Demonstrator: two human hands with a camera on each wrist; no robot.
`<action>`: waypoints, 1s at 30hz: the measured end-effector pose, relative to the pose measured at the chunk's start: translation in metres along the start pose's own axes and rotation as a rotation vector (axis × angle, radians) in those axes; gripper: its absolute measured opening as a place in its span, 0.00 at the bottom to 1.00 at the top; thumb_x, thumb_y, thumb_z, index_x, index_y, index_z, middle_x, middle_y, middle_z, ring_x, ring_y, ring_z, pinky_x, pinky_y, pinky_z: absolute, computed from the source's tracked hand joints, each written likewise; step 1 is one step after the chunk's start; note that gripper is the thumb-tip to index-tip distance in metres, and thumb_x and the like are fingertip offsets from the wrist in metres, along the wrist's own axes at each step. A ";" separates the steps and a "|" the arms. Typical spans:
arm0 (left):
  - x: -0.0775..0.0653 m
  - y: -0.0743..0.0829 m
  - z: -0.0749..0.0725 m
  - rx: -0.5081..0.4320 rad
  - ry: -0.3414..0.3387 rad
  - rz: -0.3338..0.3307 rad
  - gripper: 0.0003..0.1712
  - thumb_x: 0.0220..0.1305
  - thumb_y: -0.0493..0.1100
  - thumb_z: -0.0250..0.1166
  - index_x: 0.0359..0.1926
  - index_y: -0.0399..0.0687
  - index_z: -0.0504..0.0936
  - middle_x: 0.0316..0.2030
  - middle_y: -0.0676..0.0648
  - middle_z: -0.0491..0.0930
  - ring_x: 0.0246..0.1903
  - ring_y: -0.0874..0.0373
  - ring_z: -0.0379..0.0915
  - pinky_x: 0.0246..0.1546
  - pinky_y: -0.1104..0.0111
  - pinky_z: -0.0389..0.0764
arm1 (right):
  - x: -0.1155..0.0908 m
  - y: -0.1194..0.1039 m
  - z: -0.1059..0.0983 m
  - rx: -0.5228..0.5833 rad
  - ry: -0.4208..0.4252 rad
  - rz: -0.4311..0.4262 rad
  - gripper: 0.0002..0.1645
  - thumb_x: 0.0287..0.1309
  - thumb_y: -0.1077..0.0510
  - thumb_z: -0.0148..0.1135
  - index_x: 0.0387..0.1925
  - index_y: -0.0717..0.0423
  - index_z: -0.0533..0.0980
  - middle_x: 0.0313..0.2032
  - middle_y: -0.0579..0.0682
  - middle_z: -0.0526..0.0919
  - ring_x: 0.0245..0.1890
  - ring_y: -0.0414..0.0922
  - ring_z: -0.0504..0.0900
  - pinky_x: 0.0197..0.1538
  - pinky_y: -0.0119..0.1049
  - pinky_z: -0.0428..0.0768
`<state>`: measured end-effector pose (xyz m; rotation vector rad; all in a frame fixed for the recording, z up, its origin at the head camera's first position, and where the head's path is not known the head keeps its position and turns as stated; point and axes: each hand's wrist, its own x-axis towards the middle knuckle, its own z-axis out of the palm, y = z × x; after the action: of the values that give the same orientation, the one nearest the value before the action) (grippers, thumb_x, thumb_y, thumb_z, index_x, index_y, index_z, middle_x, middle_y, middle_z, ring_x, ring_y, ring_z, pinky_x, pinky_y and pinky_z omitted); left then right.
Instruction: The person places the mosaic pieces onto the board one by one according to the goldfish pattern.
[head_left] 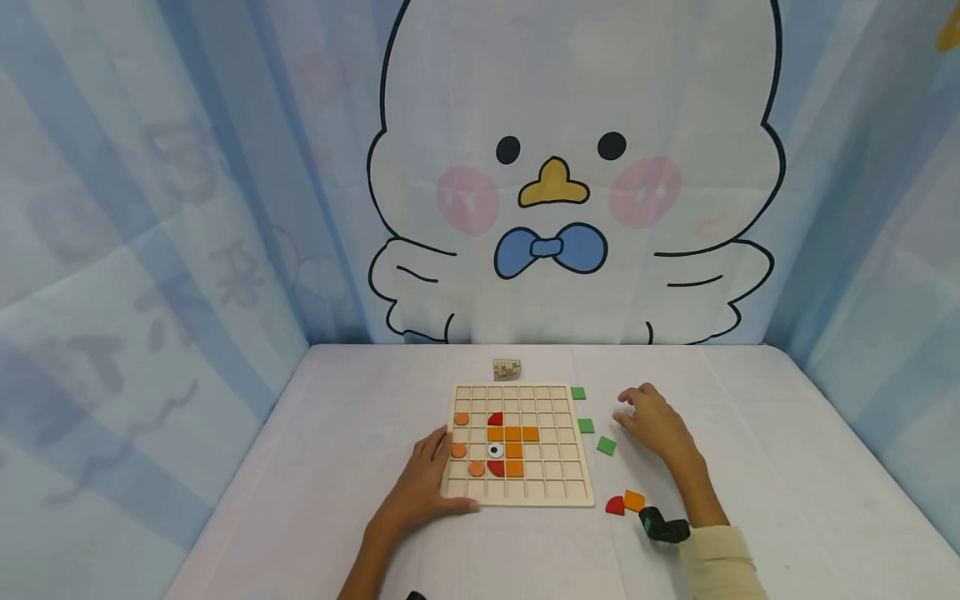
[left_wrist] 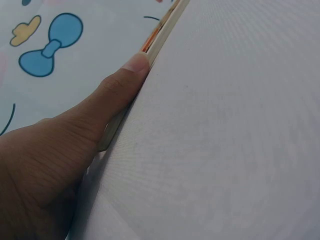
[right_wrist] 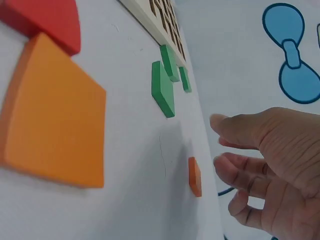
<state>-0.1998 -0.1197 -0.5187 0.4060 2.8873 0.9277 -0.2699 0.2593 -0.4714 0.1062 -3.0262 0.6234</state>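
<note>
A wooden grid board (head_left: pixel 555 485) lies flat on the table. My left hand (head_left: pixel 429 483) holds its near left corner, fingers along the left side and thumb (left_wrist: pixel 135 64) against the front edge. Set in the grid are orange squares (head_left: pixel 513 434), a white eye disc (head_left: pixel 496 450), red quarter-rounds (head_left: pixel 496 419) and light orange discs (head_left: pixel 477 469). To the right of the board, my right hand (head_left: pixel 656 423) hovers over the table, fingers loosely bent, nothing between them. Below it lies an orange piece (right_wrist: pixel 195 177), hidden from the head view.
Green squares (head_left: pixel 606 446) are scattered along the board's right side. A loose red quarter-round (head_left: pixel 616 506) and an orange square (head_left: pixel 634 500) lie close together near the right wrist's black camera (head_left: pixel 663 526). Behind the board is a small patterned card (head_left: pixel 507 369). Curtains surround the table.
</note>
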 end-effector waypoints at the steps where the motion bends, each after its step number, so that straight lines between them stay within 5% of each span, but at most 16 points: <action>1: 0.000 0.000 0.000 0.000 0.000 -0.001 0.73 0.38 0.77 0.71 0.77 0.48 0.49 0.76 0.44 0.47 0.73 0.46 0.46 0.70 0.47 0.60 | -0.001 0.002 -0.001 0.002 0.001 0.020 0.20 0.61 0.55 0.65 0.50 0.64 0.77 0.47 0.66 0.75 0.40 0.54 0.77 0.49 0.52 0.81; 12: 0.000 0.001 0.001 0.002 -0.004 -0.009 0.73 0.38 0.77 0.71 0.77 0.48 0.50 0.76 0.44 0.47 0.73 0.46 0.46 0.70 0.48 0.60 | -0.007 0.019 -0.005 -0.019 -0.035 0.098 0.20 0.60 0.59 0.65 0.48 0.70 0.76 0.46 0.69 0.74 0.40 0.57 0.76 0.49 0.55 0.80; 30: 0.001 -0.002 0.003 0.025 0.006 0.000 0.73 0.38 0.78 0.70 0.77 0.46 0.50 0.76 0.43 0.48 0.73 0.46 0.47 0.70 0.48 0.61 | -0.005 0.022 -0.003 0.035 -0.073 0.049 0.15 0.58 0.63 0.67 0.42 0.71 0.77 0.37 0.62 0.75 0.35 0.51 0.74 0.47 0.48 0.81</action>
<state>-0.2011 -0.1189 -0.5218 0.4055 2.9075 0.8947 -0.2667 0.2811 -0.4780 0.0577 -3.0974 0.6909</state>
